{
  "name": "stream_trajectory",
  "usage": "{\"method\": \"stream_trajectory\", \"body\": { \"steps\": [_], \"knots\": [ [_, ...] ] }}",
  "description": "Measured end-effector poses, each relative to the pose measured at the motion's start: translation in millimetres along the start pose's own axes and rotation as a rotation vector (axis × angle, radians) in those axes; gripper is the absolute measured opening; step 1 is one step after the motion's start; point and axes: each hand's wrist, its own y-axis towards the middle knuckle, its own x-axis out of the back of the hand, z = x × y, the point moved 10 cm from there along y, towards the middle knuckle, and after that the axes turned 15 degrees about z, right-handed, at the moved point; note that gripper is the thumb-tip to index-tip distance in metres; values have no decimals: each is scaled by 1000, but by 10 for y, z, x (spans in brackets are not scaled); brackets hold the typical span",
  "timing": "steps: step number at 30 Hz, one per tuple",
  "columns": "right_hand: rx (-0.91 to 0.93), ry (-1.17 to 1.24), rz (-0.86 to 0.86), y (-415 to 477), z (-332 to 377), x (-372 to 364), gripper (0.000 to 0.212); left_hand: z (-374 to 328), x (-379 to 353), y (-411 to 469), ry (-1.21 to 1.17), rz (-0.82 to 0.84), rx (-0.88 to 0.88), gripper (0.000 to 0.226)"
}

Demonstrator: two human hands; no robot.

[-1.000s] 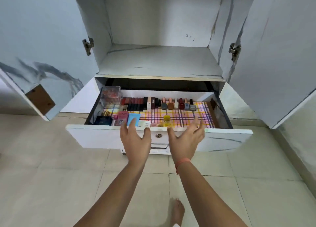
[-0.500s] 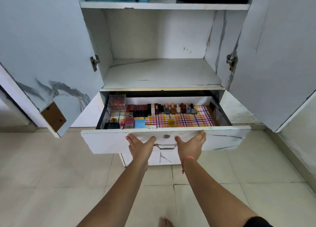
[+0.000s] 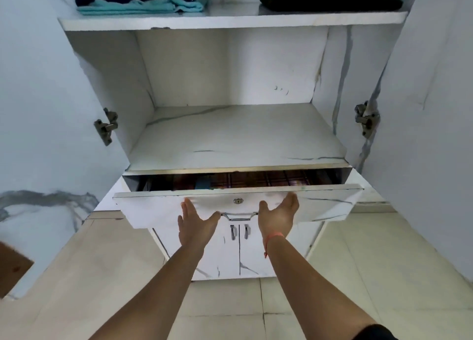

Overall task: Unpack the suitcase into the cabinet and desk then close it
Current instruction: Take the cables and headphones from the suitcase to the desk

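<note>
A: Status?
B: Centre frame: drawer front (image 3: 325, 204) ajar a slit. My left hand (image 3: 197, 222) and right hand (image 3: 277, 216) lie flat on it, fingers straight, gripping nothing, either side of the handle (image 3: 239, 215).
A: Tip?
B: Push evenly both sides, or it may rack.

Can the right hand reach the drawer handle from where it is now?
Probably yes: the right hand presses the drawer front right beside the handle, with nothing between them.
</note>
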Motion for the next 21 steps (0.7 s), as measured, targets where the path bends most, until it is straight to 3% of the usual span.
{"method": "stream_trajectory", "body": {
  "steps": [7, 21],
  "knots": [
    [42, -112, 37, 679, 145, -116, 74, -377, 18, 633, -47, -36, -39, 93],
    [113, -193, -30, 1050, 207, -299, 79, -474, 3, 940, -63, -138, -74, 93]
  ]
}}
